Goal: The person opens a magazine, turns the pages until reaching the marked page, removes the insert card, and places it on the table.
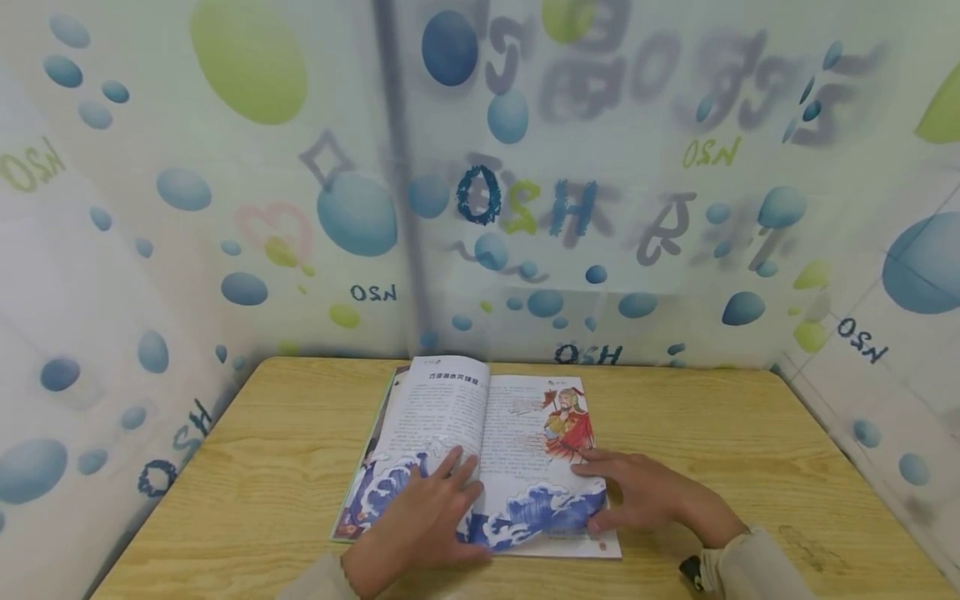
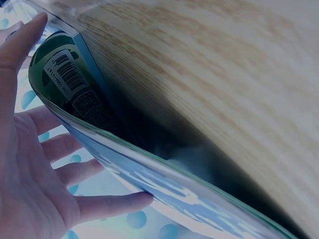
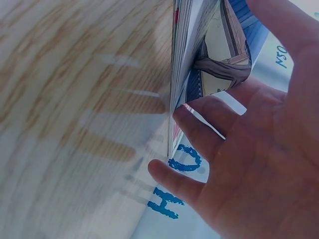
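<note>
An illustrated book (image 1: 442, 417) lies spread on the wooden table, with blue waves printed along the bottom of both pages. My left hand (image 1: 427, 517) rests on the left page near the fold, fingers spread. In the left wrist view, the book's green back cover (image 2: 47, 97) with a barcode shows beneath the raised left side. At the right edge, my right hand (image 1: 645, 492) pinches the right page (image 1: 517, 450), fingers over the edge and thumb near its lower corner. That page is lifted at the bottom, and printed text shows on the sheet below. The right wrist view shows a drawing on its underside (image 3: 219, 55).
The wooden table (image 1: 247, 467) extends to both sides of the book. Behind it hangs a pale curtain (image 1: 480, 275) with blue and green drops and mirrored lettering, which also runs along the left and right sides. A small black object (image 1: 691, 573) sits at the right sleeve's cuff.
</note>
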Demonstrator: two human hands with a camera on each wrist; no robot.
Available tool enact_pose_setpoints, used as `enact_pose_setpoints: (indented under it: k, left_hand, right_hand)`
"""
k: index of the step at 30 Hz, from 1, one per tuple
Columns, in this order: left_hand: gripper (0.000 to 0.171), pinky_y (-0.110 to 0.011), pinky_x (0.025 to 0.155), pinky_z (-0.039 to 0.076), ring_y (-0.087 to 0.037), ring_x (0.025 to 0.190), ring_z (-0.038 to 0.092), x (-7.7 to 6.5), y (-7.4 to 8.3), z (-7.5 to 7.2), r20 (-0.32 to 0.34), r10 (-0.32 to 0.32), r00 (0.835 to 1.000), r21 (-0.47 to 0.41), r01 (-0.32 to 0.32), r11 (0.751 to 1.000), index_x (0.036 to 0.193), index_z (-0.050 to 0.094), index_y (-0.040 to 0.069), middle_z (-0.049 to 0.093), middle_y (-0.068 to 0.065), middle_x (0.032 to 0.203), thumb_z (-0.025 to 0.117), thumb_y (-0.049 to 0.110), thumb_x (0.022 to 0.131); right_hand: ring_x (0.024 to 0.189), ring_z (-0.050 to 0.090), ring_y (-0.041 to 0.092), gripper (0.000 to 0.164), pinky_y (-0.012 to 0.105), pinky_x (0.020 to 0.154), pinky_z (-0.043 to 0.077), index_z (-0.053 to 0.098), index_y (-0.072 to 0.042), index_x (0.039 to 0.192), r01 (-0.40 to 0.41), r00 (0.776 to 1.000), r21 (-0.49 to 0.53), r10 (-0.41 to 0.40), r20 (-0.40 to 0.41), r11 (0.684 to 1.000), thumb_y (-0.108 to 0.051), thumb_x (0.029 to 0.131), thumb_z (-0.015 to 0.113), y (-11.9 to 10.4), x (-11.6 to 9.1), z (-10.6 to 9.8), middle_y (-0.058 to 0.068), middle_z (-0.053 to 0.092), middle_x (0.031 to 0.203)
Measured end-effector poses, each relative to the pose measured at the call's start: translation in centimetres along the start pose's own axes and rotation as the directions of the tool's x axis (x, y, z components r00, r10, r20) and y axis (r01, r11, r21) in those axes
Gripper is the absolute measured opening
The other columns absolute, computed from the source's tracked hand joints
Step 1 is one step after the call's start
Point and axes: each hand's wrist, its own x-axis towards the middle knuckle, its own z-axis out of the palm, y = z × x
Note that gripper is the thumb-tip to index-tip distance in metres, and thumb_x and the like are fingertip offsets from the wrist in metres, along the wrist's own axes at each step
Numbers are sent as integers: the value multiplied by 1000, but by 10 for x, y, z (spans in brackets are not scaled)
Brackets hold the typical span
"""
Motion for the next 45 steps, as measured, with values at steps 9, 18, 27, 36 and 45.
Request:
enact_pose_setpoints:
  k: [9,18,27,36,45]
  left_hand:
    - [80,-65,81,48,-36,135,40,0,0,-5,20,1,1000,-44,0,999,126,64,14,46,-12,146,57,76,77]
    - [74,-66,81,47,-36,135,39,-1,-3,-5,17,8,1000,-65,-7,998,126,64,15,46,-11,146,57,73,80]
    - [66,-67,81,47,-36,136,39,-1,-4,-6,24,5,1000,-90,-2,996,127,63,16,47,-11,145,57,66,84]
    - [62,-67,83,46,-35,136,39,-2,-4,-5,19,13,1000,-79,-11,997,125,63,17,47,-10,146,57,65,85]
    - [58,-63,88,45,-35,132,43,-2,-6,-6,-24,26,999,-50,-27,998,123,64,17,50,-10,143,58,61,85]
  right_hand:
    - [134,36,46,79,66,102,31,54,-11,139,24,1000,13,-23,-4,1000,-62,81,67,0,1,-2,19,41,148]
    - [134,37,45,79,66,102,31,54,-9,139,49,999,0,-49,-16,999,-62,82,66,2,1,-2,20,42,148]
    - [135,36,44,80,66,103,30,50,-8,142,42,999,33,-42,-3,999,-60,83,66,0,-1,-4,20,41,148]
    - [136,36,41,84,63,104,31,45,-11,146,50,999,73,-48,-25,996,-61,83,66,0,-4,-6,14,42,148]
    - [137,34,43,71,65,103,30,42,-11,148,50,996,122,-40,-81,991,-52,92,58,-10,-11,-17,16,40,149]
